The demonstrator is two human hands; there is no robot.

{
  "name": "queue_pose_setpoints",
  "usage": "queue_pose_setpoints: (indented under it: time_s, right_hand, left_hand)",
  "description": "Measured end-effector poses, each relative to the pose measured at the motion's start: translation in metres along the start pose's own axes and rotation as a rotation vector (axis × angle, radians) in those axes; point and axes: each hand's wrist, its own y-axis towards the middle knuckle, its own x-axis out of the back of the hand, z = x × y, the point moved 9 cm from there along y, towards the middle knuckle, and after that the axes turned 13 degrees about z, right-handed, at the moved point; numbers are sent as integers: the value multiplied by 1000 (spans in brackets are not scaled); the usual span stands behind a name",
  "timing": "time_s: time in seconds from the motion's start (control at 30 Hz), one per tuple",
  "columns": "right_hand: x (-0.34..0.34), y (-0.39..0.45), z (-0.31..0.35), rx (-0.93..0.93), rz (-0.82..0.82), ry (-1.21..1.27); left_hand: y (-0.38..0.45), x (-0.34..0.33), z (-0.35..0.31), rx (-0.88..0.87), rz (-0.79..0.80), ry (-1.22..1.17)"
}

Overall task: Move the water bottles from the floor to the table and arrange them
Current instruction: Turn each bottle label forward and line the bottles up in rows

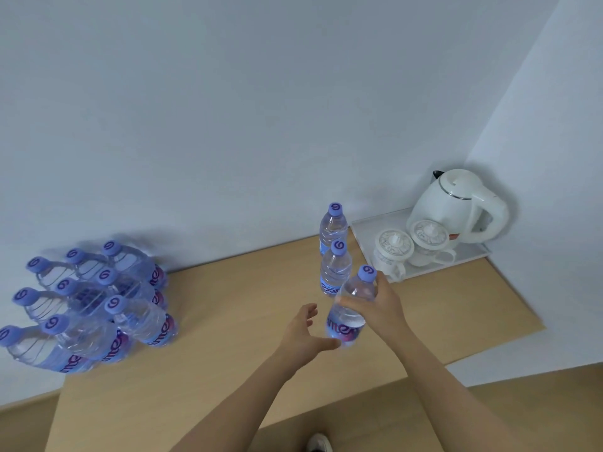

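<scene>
A white electric kettle (456, 207) stands upright in the far right corner, where two pale walls (228, 93) meet. Its handle faces right and its dark spout tip points left toward the back wall. It sits on a white tray (365, 225) that lies on the counter and is pushed into that corner. Just in front of the kettle, on the same tray, stand two white cups with patterned lids: the left cup (391, 252) and the right cup (429, 241), side by side and touching or nearly so. A white shoe (319, 442) shows on the floor at the bottom edge.
</scene>
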Motion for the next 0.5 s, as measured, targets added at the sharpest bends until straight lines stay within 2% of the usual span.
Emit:
queue_pose_setpoints:
  time_s: [0.23,0.37,0.5]
  right_hand:
    - [-28,-4,43,87,107,31]
    - [-50,-1,62,101,158,74]
    - [-70,-2,82,83,139,162]
  left_hand:
    - [-20,-7,-24,-148,137,-121]
    - [-35,9,-34,-208,34,-192]
    - [-51,25,-45,-259,-51,-260]
